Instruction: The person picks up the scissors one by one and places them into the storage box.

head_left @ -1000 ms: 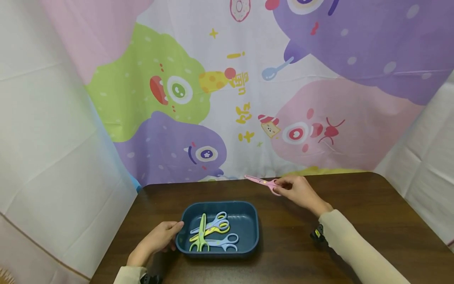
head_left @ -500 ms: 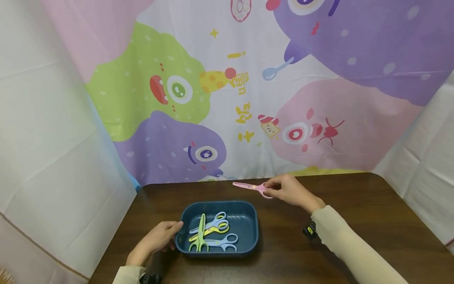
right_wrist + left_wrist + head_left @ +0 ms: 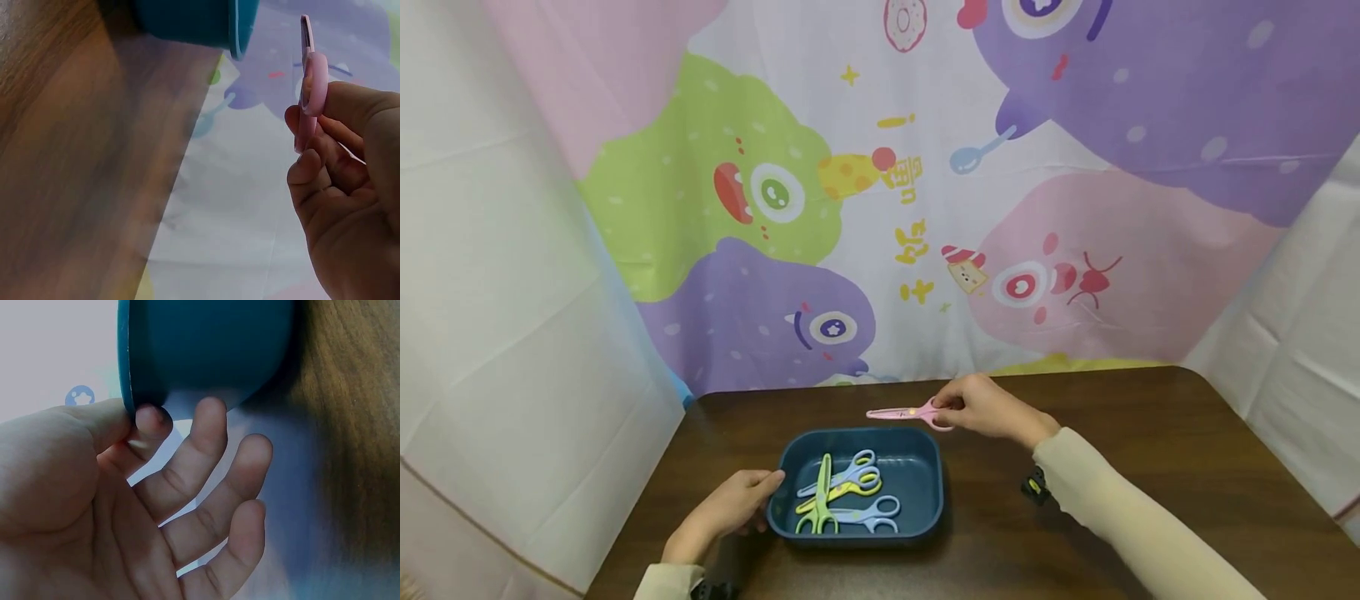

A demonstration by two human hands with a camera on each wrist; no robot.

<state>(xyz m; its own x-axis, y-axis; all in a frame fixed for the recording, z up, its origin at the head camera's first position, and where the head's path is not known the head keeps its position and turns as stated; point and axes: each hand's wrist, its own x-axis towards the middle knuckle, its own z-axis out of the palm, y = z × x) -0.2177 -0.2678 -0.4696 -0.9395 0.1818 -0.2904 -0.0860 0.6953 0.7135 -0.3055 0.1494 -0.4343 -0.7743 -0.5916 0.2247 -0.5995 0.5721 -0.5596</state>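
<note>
Pink scissors [image 3: 901,413] are held by the handle loops in my right hand [image 3: 992,407], in the air just beyond the tray's far rim, blades pointing left. In the right wrist view the pink scissors [image 3: 314,84] show edge-on between thumb and fingers. My left hand [image 3: 730,502] pinches the left rim of a dark blue tray [image 3: 931,454]. Thumb and index finger meet at that rim in the left wrist view, the other fingers spread below. Inside the tray lie green scissors [image 3: 823,487], yellow scissors [image 3: 871,488] and two light blue pairs, partly overlapping.
The tray stands on a dark brown wooden table [image 3: 1112,408]. Behind the table's far edge hangs a cloth [image 3: 917,333] printed with cartoon monsters. White cloth walls [image 3: 512,292] close in on the left and right.
My right hand has carried the pink scissors left and slightly nearer, and the blades have turned to lie level. My left hand has kept its hold on the tray rim.
</note>
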